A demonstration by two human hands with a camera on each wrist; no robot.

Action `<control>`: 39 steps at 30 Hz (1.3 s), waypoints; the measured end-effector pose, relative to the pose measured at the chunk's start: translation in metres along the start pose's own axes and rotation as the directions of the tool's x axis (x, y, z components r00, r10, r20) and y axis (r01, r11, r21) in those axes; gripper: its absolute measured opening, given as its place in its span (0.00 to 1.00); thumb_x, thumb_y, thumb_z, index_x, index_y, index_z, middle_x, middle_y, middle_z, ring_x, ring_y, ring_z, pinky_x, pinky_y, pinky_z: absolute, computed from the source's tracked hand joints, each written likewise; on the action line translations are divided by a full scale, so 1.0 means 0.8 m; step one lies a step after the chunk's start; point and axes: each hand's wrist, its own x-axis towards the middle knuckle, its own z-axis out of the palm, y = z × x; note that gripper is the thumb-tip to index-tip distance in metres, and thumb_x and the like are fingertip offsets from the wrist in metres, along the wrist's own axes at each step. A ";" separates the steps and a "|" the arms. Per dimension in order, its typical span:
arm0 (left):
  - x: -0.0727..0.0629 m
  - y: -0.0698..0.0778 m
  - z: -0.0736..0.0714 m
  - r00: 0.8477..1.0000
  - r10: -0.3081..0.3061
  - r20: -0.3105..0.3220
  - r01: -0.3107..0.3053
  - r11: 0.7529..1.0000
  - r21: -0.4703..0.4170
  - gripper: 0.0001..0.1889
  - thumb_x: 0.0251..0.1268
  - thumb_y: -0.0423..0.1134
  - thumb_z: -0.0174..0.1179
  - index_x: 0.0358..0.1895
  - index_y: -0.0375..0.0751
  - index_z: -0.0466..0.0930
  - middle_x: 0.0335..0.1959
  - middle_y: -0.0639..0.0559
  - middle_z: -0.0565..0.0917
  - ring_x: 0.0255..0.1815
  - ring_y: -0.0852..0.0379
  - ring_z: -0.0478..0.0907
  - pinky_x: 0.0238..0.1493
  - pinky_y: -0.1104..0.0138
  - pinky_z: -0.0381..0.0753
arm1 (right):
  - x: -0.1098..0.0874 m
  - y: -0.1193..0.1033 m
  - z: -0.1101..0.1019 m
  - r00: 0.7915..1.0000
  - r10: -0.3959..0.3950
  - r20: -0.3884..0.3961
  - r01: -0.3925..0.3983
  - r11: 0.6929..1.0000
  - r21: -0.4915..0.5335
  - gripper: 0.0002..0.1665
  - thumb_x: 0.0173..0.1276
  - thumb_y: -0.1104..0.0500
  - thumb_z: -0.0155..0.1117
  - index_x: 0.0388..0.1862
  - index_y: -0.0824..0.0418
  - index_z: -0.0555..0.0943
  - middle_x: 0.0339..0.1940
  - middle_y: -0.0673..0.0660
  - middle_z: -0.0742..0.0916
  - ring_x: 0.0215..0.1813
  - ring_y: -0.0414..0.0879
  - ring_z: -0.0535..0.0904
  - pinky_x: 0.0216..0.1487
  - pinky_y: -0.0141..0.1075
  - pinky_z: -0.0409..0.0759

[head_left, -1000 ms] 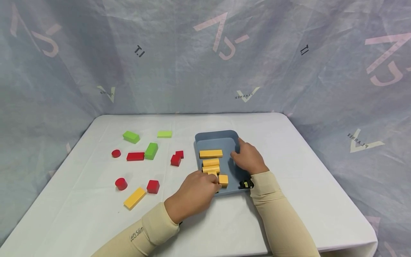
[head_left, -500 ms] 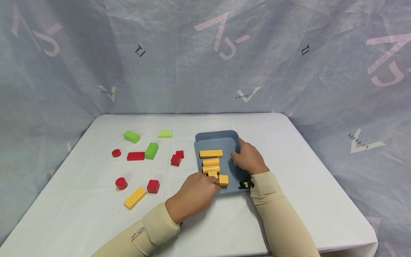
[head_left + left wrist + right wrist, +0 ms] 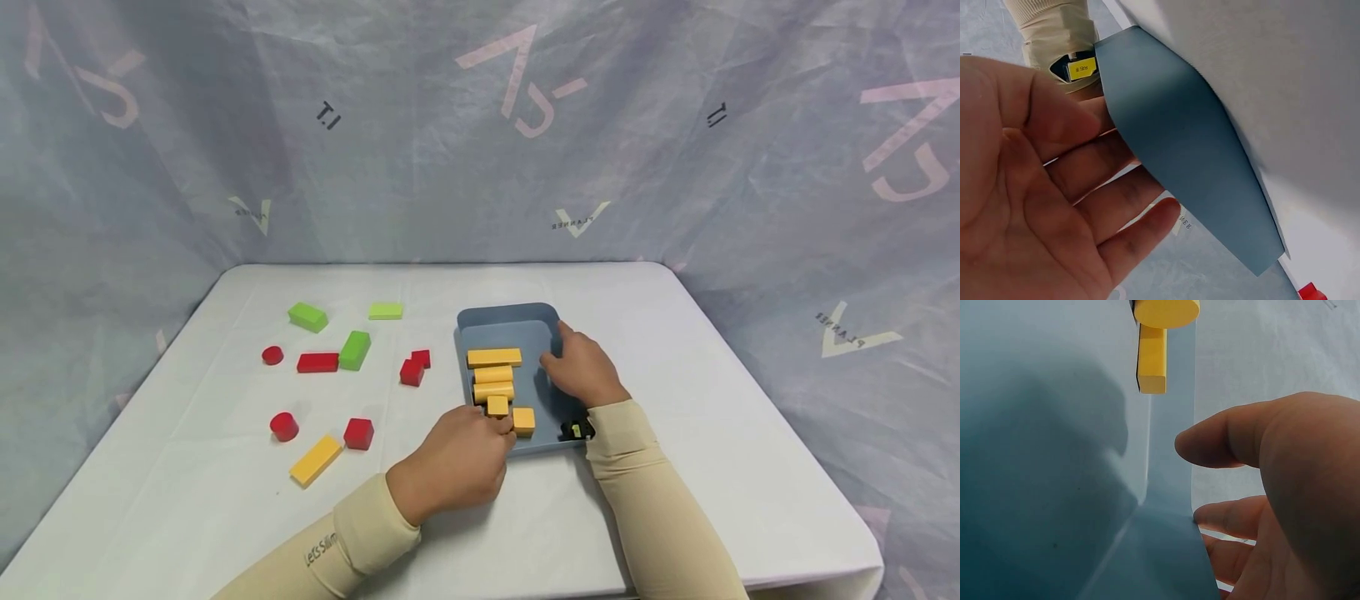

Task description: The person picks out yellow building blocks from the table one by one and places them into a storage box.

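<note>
My left hand (image 3: pixel 457 458) reaches over the near left corner of the blue-grey tray (image 3: pixel 500 315), fingertips inside beside the yellow cubes. A small yellow cube (image 3: pixel 497 406) sits just beyond these fingers, and another yellow cube (image 3: pixel 523 422) lies right at the fingertips. The left wrist view has the left fingers (image 3: pixel 1119 200) extended loosely behind the tray wall (image 3: pixel 1172 125), the thumb over them. Across the tray, my right hand (image 3: pixel 587 369) holds the right wall, its thumb (image 3: pixel 1210 437) on the inner side and the other fingers outside the rim.
Inside the tray are two yellow cylinders (image 3: pixel 493 392) and a long yellow block (image 3: pixel 494 357). On the white tablecloth to the left lie green blocks (image 3: pixel 355 350), red pieces (image 3: pixel 358 433) and one yellow block (image 3: pixel 316 461). A patterned curtain (image 3: pixel 420 167) hangs behind the table.
My left fingers have drawn back slightly toward the near edge, uncovering more of the small yellow cube, which sits in the tray. My right hand stays at the tray's right wall.
</note>
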 end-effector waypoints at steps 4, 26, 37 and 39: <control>-0.001 0.002 0.000 1.000 -0.008 0.025 0.008 1.000 -0.010 0.16 0.70 0.44 0.57 0.54 0.45 0.89 0.57 0.55 0.88 0.46 0.60 0.88 0.45 0.63 0.83 | -0.002 0.001 0.000 1.000 0.004 0.010 -0.004 1.000 0.003 0.46 0.74 0.48 0.59 0.83 0.66 0.57 0.73 0.69 0.77 0.37 0.51 0.79 0.49 0.49 0.77; -0.012 -0.005 -0.003 0.997 -0.051 0.063 0.051 0.999 0.005 0.25 0.71 0.44 0.58 0.69 0.40 0.79 0.71 0.49 0.78 0.73 0.52 0.74 0.71 0.52 0.72 | 0.004 -0.003 -0.005 1.000 -0.009 0.003 0.009 1.000 -0.010 0.46 0.73 0.49 0.58 0.82 0.68 0.57 0.72 0.69 0.77 0.56 0.59 0.83 0.60 0.54 0.79; -0.035 -0.011 0.003 0.969 -0.128 0.210 0.159 0.977 -0.139 0.51 0.63 0.57 0.67 0.84 0.45 0.50 0.87 0.46 0.48 0.87 0.48 0.44 0.82 0.43 0.51 | 0.000 0.000 -0.003 1.000 0.015 0.024 -0.015 1.000 -0.005 0.46 0.74 0.48 0.58 0.83 0.67 0.56 0.77 0.68 0.73 0.73 0.63 0.74 0.69 0.58 0.74; -0.042 -0.016 0.002 0.960 -0.169 0.224 0.206 0.966 -0.154 0.57 0.59 0.62 0.69 0.85 0.47 0.47 0.87 0.45 0.43 0.88 0.46 0.41 0.83 0.43 0.47 | 0.000 -0.002 -0.003 0.999 0.017 0.028 -0.017 1.000 0.000 0.47 0.73 0.48 0.58 0.83 0.66 0.55 0.77 0.68 0.73 0.72 0.62 0.76 0.68 0.58 0.75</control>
